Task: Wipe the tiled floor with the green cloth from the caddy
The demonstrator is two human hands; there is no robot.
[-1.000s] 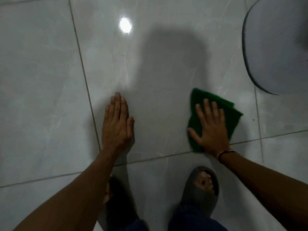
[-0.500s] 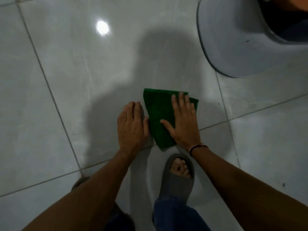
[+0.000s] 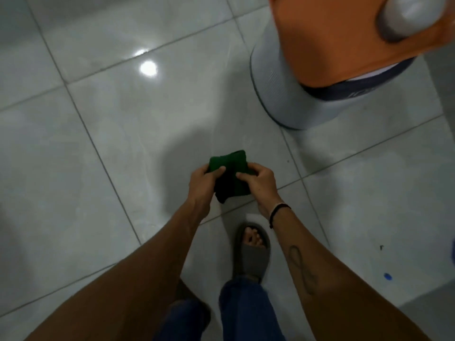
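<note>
While the camera is looking straight down from head height, a person's two bare hands are holding a bunched, dark green cloth (image 3: 230,172) between them, above a glossy pale grey tiled floor (image 3: 98,148). The left hand (image 3: 203,179) is pinching the cloth's left side with thumb on top, and the right hand (image 3: 258,179) (a thin dark band is circling its wrist) is gripping the right side the same way, so both hands are closed on the fabric. Below them, a foot in a grey open-toed slide sandal (image 3: 252,252) is standing on the tiles. At upper right, a grey cylindrical container (image 3: 275,94) is sitting on the floor, with something orange inside.
</note>
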